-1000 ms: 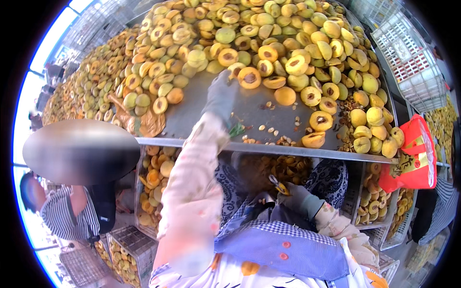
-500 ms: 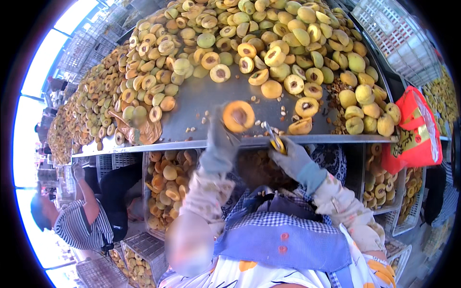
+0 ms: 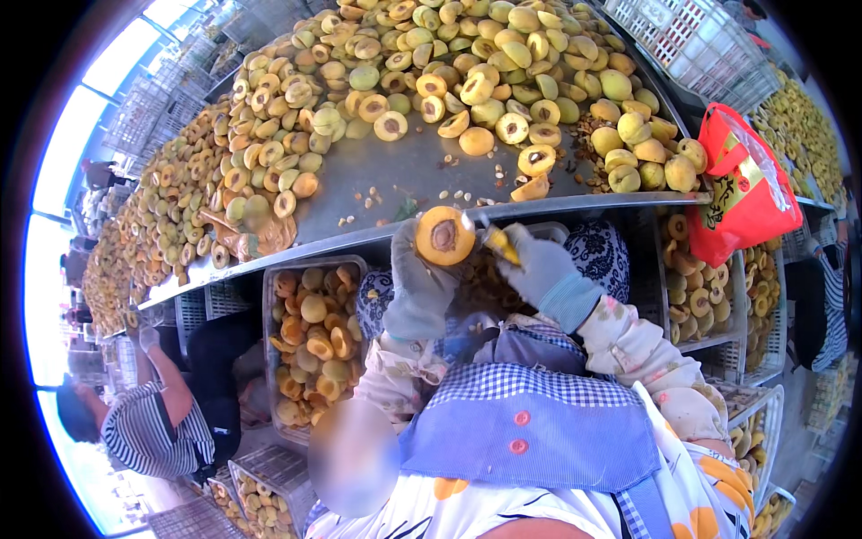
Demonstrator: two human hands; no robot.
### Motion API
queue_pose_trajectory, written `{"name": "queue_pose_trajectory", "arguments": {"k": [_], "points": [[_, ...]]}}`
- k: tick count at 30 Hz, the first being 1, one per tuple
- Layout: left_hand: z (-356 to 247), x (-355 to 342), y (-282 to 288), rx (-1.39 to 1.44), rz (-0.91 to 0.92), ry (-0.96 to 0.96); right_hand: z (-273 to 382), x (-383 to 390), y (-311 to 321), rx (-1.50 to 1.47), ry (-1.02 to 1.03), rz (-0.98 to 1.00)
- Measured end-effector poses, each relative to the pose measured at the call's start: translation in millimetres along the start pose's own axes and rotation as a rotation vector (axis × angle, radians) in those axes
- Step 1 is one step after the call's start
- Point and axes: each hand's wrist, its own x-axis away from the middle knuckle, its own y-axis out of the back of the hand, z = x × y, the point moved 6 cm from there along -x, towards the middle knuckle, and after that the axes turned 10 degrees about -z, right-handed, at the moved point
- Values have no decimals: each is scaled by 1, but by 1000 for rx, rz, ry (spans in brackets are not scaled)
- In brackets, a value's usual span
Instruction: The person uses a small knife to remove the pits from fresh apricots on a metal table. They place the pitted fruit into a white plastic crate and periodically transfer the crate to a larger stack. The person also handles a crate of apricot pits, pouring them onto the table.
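A halved yellow peach (image 3: 444,235) rests in my gloved left hand (image 3: 418,292), cut face up, with the brown pit in its middle. The fingers curl around its lower and left sides. My gloved right hand (image 3: 544,272) grips a tool by its yellow handle (image 3: 503,246). The tool's metal tip is blurred at the right rim of the peach half; its exact kind cannot be made out. Both hands are just in front of the near edge of the metal table (image 3: 359,184). A large heap of peach halves (image 3: 296,108) covers much of the table.
Whole-looking peaches (image 3: 642,148) lie at the table's right. A red bag (image 3: 741,193) hangs by the right corner. Crates of peach halves (image 3: 314,337) stand below the edge on both sides. Another person (image 3: 148,422) sits at left. A white crate (image 3: 678,45) stands far right.
My left hand has drawn the peach half back from over the table to before its edge. My right hand has brought the tool to the fruit's rim. The view has shifted slightly.
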Motion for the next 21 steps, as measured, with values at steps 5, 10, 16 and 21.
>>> {"name": "queue_pose_trajectory", "arguments": {"k": [5, 10, 16, 21], "points": [[-1, 5, 3, -430, -18, -444, 16, 11, -1, 39, 31, -33], [8, 16, -2, -299, -23, -373, 4, 15, -13, 94, -31, 56], [26, 11, 10, -156, -323, -91, -1, 15, -22, -4, 32, 222], [25, 9, 18, -162, -118, -194, 10, 11, -34, 6, 68, 320]]}}
